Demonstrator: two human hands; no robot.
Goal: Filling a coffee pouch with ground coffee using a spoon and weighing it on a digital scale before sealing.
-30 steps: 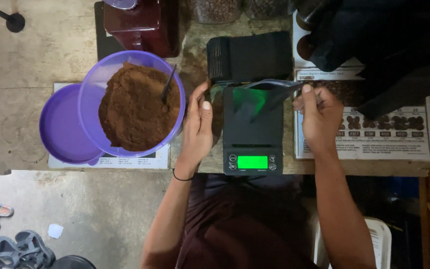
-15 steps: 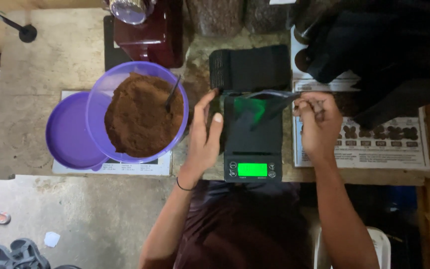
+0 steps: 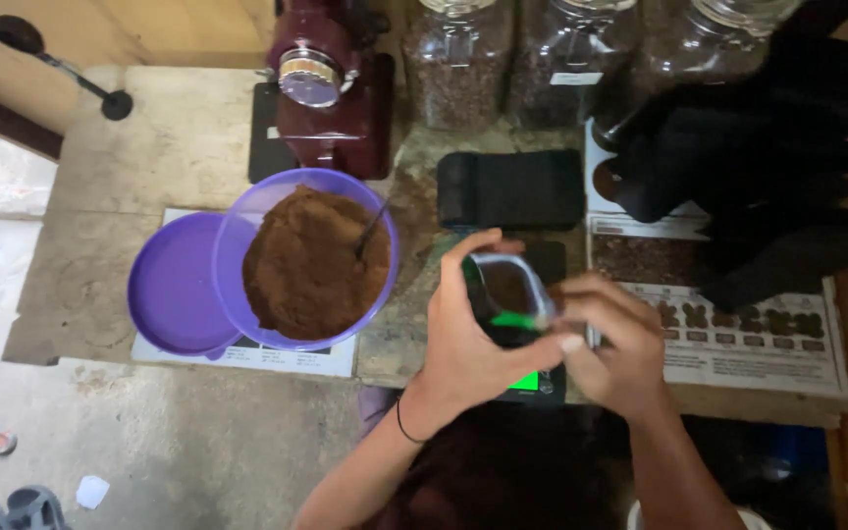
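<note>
My left hand [image 3: 468, 339] and my right hand [image 3: 612, 344] both grip a small dark pouch [image 3: 509, 294] with an open mouth, held up above a black digital scale [image 3: 540, 378] whose green display shows under my fingers. Brown ground powder is visible inside the pouch. To the left stands a purple plastic bowl [image 3: 385, 255] heaped with brown powder [image 3: 311, 265], a spoon handle [image 3: 373, 228] sticking out of it. The bowl's purple lid [image 3: 174, 290] lies beside it.
A dark red grinder [image 3: 331, 93] stands at the back, with glass jars of beans [image 3: 458, 64] next to it. A flat black pouch [image 3: 512, 186] lies behind the scale. A stack of black bags [image 3: 768, 157] covers printed sheets [image 3: 738, 334] at right.
Both hands lifted the pouch off the scale and brought it together in front of me, mouth open. The camera has moved closer and shifted right.
</note>
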